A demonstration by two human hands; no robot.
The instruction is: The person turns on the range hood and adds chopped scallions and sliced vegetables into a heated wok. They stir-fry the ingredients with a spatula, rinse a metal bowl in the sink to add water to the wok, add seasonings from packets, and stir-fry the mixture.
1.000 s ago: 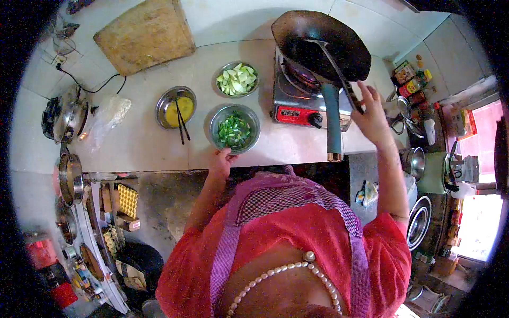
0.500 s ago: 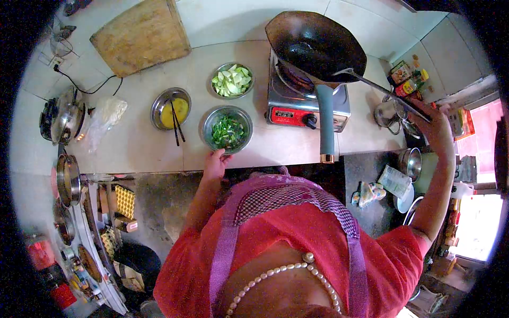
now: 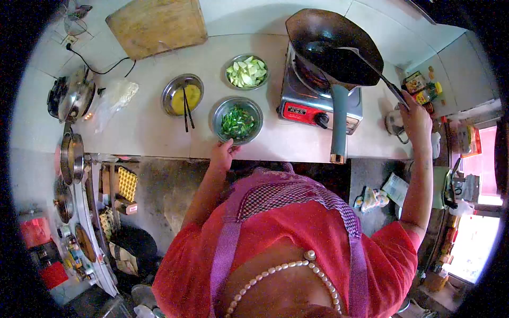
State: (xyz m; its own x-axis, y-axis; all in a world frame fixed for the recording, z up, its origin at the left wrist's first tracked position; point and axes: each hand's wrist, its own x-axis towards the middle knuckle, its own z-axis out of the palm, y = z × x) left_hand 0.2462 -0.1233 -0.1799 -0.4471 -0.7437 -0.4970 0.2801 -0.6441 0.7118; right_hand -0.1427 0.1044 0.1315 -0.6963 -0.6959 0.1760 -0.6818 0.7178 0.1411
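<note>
A long-handled spatula is in my right hand, closed round the dark end of its handle. Its head rests inside the black wok, whose blue-grey handle points toward me. The wok sits tilted on a gas stove with a red panel. At the counter's front edge my left hand pinches the rim of a metal bowl of chopped greens. Behind it stands a bowl of pale green slices. To the left, black chopsticks lean in a bowl of yellow liquid.
A wooden cutting board leans on the wall at the back left. A plastic bag and a lidded pot are on the left. Bottles and packets stand at the right back, with a metal jug nearer.
My right hand swung out right with the spatula, then came back partway left, its head now further inside the wok. My left hand stayed at the greens bowl. The whole view shifted slightly.
</note>
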